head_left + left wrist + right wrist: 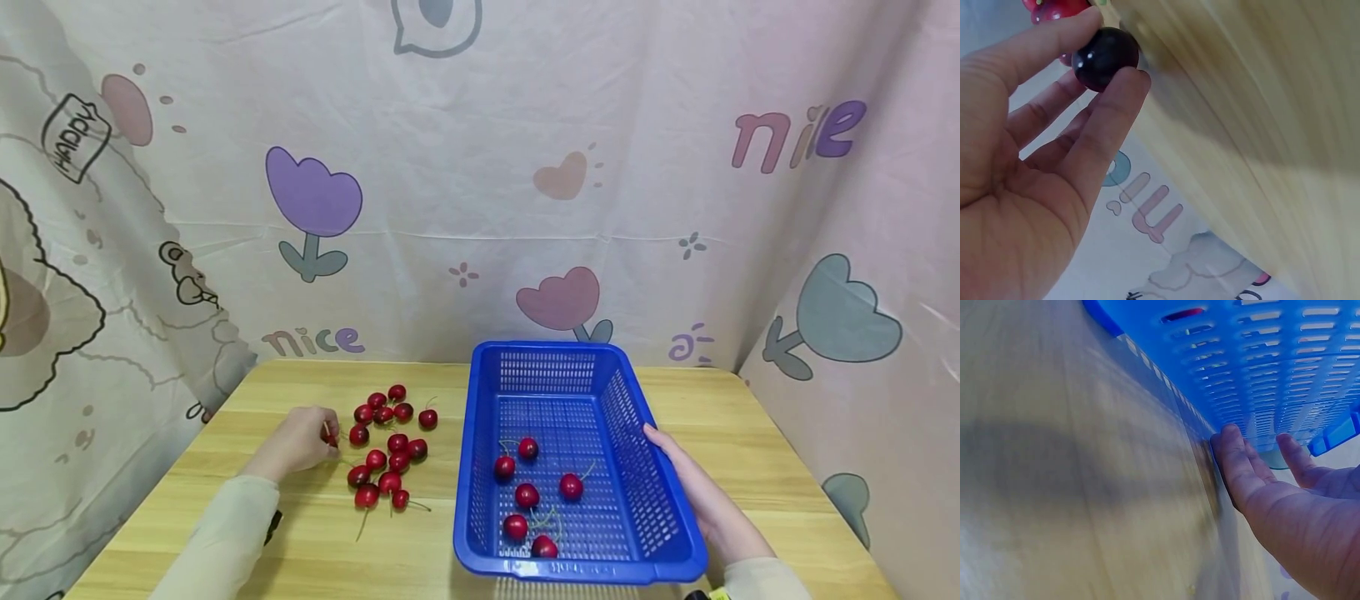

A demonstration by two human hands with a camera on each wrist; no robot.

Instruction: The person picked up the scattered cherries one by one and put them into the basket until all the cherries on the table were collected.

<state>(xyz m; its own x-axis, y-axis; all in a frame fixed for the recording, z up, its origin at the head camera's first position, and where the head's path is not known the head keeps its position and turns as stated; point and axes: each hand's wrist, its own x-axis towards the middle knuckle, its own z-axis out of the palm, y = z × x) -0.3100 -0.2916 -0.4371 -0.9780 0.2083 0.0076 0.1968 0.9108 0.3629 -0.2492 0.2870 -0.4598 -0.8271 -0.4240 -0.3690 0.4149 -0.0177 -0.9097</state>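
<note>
At the left of the head view, my left hand [303,437] pinches a cherry [328,435] between thumb and fingertips. Close up in the left wrist view, this cherry [1105,59] looks dark and glossy. Just right of that hand, a loose group of red cherries [389,482], some with stems, lies on the table. My right hand [693,479] is at the right side of a blue plastic basket [467,500]. Its fingers [1235,456] lie nearly straight against the slotted outer wall, one fingertip at the rim in the head view. Several stemmed cherries [527,496] lie inside the basket.
The light wooden table [315,542] runs back to a printed cloth [420,275], which also hangs along both sides. The basket stands right of the table's middle, its raised walls between the loose cherries and my right hand.
</note>
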